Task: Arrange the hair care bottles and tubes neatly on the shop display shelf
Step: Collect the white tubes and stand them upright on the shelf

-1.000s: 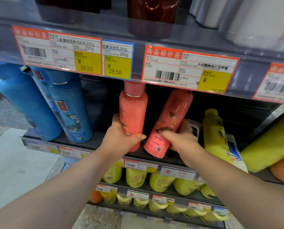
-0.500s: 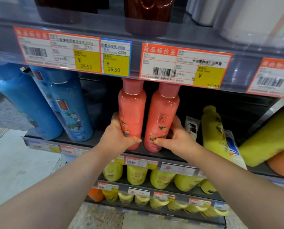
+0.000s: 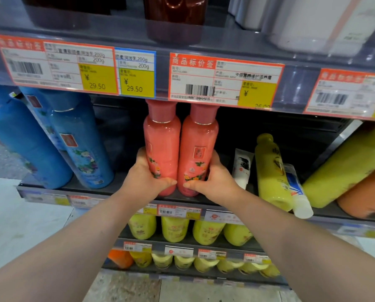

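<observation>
**Left end.** Two blue bottles (image 3: 82,144) stand on the shelf (image 3: 121,188), well apart from the pair in hand, with bare deck between. Risk here is judged low, unless an elbow swings wide.

**Centre.** The left hand (image 3: 147,182) is wrapped round the lower body of the left pink bottle (image 3: 162,138), thumb laid across its front near the base. The right hand (image 3: 214,182) holds the right pink bottle (image 3: 198,144) the same way. Both bottles are upright, side by side and touching or nearly so. Their bases are on the shelf close to its near edge. Their caps sit close under the price rail (image 3: 226,80); contact cannot be confirmed.

Hazards, as judged:
- The bottles are tall and both grips are low. An uneven release, or a thumb dragging on the label, could tip one forward off the near edge.
- Any lift would likely drive the caps into the rail and twist a bottle in its grip.

**Right of centre.** A white tube (image 3: 242,166) stands just beside the right hand. Next come a yellow bottle (image 3: 269,171) and a blue-and-white tube (image 3: 295,192) leaning against it. Sliding the pair rightward, or a careless knuckle, could knock the white tube into that group.

**Right end.** A large yellow-green bottle (image 3: 345,166) lies tilted above an orange bottle (image 3: 363,192). Neither is upright, and a jolt through the shelf could shift them.
</observation>
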Demonstrator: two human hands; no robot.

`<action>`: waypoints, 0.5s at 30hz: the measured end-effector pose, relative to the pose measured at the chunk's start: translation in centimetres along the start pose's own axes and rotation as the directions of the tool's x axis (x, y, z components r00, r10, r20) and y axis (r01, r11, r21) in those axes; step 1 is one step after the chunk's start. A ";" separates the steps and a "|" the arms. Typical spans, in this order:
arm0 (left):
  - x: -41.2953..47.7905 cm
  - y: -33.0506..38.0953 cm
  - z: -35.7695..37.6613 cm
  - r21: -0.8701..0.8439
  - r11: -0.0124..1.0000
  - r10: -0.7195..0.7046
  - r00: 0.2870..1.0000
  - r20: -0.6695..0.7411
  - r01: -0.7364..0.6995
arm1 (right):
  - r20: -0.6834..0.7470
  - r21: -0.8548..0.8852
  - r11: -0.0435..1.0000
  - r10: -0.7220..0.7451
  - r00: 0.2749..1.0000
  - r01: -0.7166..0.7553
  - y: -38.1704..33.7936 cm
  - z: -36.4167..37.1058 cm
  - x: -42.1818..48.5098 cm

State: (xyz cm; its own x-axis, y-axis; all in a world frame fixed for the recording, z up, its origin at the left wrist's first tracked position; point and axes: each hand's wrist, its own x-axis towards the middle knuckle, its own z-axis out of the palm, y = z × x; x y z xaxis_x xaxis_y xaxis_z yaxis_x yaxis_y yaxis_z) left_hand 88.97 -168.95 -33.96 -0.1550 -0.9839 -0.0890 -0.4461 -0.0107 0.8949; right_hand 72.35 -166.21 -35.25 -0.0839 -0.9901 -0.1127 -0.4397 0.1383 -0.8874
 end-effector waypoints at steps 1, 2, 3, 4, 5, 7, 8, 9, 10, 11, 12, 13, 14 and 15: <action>0.0 0.0 0.0 -0.002 1.000 -0.007 1.000 -0.005 0.007 | -0.004 -0.005 1.000 0.010 1.000 -0.010 0.0 0.1 0.0; -0.1 -0.1 0.0 -0.004 1.000 -0.016 1.000 -0.009 0.015 | -0.010 -0.011 1.000 0.019 1.000 -0.019 -0.1 0.2 -0.1; 0.0 -0.2 0.0 -0.008 1.000 -0.027 1.000 -0.012 0.027 | -0.014 -0.015 1.000 0.023 1.000 -0.023 0.0 0.2 -0.1; 0.0 -0.3 0.0 -0.015 0.999 -0.039 0.999 -0.010 0.039 | -0.019 -0.023 0.999 0.027 0.999 -0.027 -0.1 0.2 -0.2; 0.1 -0.3 0.0 -0.024 0.998 -0.050 0.999 -0.002 0.050 | -0.022 -0.036 0.999 0.036 0.999 -0.037 -0.2 0.1 -0.3; 0.1 -0.4 0.1 -0.043 0.997 -0.058 0.998 0.007 0.058 | -0.027 -0.079 0.994 0.071 0.997 -0.073 -0.3 0.2 -0.6; 0.1 -0.3 0.2 -0.042 0.996 -0.073 0.997 0.005 0.073 | -0.029 -0.106 0.991 0.084 0.996 -0.086 -0.5 0.2 -0.8; 0.1 -0.3 0.2 -0.028 0.995 -0.091 0.996 0.000 0.091 | -0.045 -0.141 0.985 0.089 0.995 -0.094 -0.7 0.4 -1.0; 0.1 -0.3 0.2 -0.006 0.994 -0.107 0.994 -0.003 0.107 | -0.071 -0.158 0.982 0.096 0.993 -0.107 -0.6 0.5 -1.2; -0.1 -0.2 0.2 0.010 0.992 -0.123 0.992 -0.009 0.123 | -0.101 -0.154 0.981 0.105 0.989 -0.120 -0.4 0.4 -1.4; -0.3 -0.4 0.3 0.007 0.990 -0.138 0.990 -0.019 0.138 | -0.129 -0.146 0.981 0.109 0.986 -0.127 -0.3 0.1 -1.8; -0.7 -0.7 0.4 -0.006 0.990 -0.138 0.990 -0.038 0.138 | -0.151 -0.160 0.977 0.114 0.982 -0.139 -0.4 -0.3 -2.4; -1.3 -0.8 0.5 -0.009 0.991 -0.136 0.987 -0.085 0.135 | -0.166 -0.187 0.970 0.125 0.978 -0.156 -0.9 -0.9 -3.4; -2.1 -0.9 0.5 -0.003 0.991 -0.134 0.978 -0.158 0.135 | -0.174 -0.224 0.960 0.128 0.976 -0.166 -1.3 -1.6 -4.6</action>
State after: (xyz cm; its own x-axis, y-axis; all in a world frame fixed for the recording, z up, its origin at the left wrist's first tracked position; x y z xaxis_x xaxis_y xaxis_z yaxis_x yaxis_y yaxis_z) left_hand 89.22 -166.75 -34.76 0.0474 -0.9894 -0.1374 -0.4599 -0.1437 0.8763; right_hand 71.83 -161.82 -32.87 -0.2940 -0.9447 -0.1456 -0.6085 0.3024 -0.7336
